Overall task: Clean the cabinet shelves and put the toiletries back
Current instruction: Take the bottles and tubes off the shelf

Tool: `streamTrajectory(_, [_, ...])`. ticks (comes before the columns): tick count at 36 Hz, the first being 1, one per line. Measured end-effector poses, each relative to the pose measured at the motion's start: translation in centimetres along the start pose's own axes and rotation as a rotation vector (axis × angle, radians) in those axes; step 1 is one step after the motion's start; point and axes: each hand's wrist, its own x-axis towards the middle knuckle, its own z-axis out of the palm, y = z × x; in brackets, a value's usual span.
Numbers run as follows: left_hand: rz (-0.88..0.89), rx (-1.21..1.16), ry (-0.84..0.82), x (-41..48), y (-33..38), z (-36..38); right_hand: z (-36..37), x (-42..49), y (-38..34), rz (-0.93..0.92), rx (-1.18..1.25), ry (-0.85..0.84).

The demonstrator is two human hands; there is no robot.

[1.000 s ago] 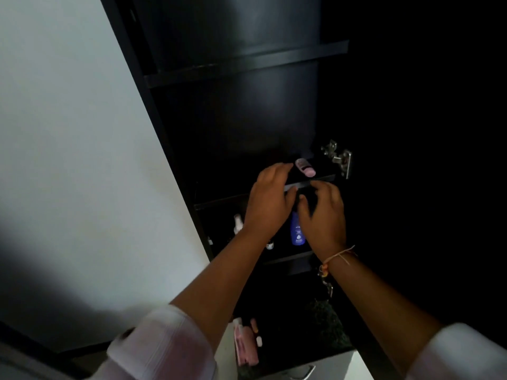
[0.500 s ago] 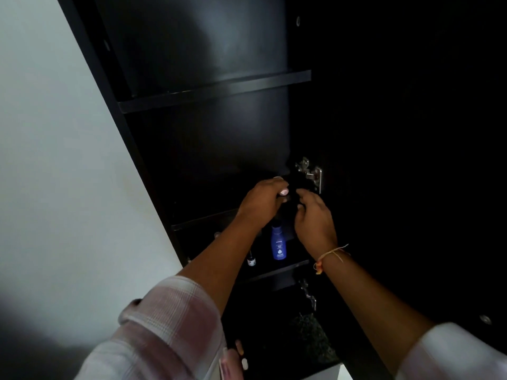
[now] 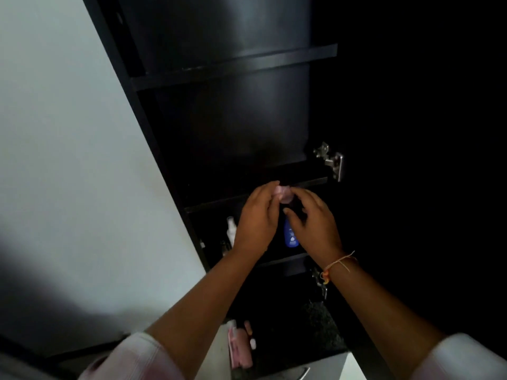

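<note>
Up at the shelf (image 3: 214, 206), left hand (image 3: 258, 218) pinches a pink item (image 3: 284, 194) — right hand (image 3: 315, 224) loose-fingered just beside it.

**Dull dark board, bright metal, shiny plastic**

The cabinet (image 3: 227, 127) around the left hand (image 3: 258, 218) and the right hand (image 3: 315, 219) is of dark board, smooth, with a soft dull sheen. Above the right hand, the hinge (image 3: 330, 160) is bare metal, bright and polished. At the fingertips of both hands is a small pink thing (image 3: 284, 193), pale and smooth; its material I cannot tell. Between the two hands, the blue bottle (image 3: 290, 238) looks like glossy plastic. Left of the left hand, the white bottle (image 3: 231, 229) looks like plainer, less shiny plastic. On the right wrist, the bracelet (image 3: 340, 262) is thin thread. The left sleeve (image 3: 137, 357) and the right sleeve (image 3: 463, 357) are soft pale cloth. Far left of the left hand, the wall (image 3: 68, 160) is matt and painted.
</note>
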Motion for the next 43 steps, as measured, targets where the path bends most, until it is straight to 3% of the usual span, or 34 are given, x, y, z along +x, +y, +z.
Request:
streamTrajectory(7, [-0.346, -0.115, -0.032, -6.3, -4.4, 0.2, 3.2, -4.4, 1.0, 0.057, -0.002, -0.117])
streamTrajectory(15, [-0.516, -0.087, -0.186, -12.7, -7.9, 0.4, 7.5, -9.8, 3.6, 0.394, 0.284, -0.468])
streamTrajectory(20, [-0.665, -0.058, -0.258, -16.6, -10.0, 1.0, 9.8, -13.4, 5.0, 0.547, 0.351, -0.587])
streamTrajectory(24, [-0.779, -0.023, -0.284, -19.6, -11.5, 1.8, 11.7, -16.4, 6.9, 0.615, 0.258, -0.599])
streamTrajectory(30, [-0.955, 0.071, -0.181, -25.0, -13.7, 2.3, 15.2, -21.4, 11.1, 0.820, 0.090, -0.647])
streamTrajectory(37, [-1.064, 0.159, -0.349, -31.2, -18.1, 3.9, 18.9, -26.3, 14.7, 1.047, 0.021, -0.687])
streamTrajectory(43, [-1.081, 0.170, -0.412, -33.0, -20.2, 5.3, 22.3, -29.2, 16.4, 1.078, 0.012, -0.687])
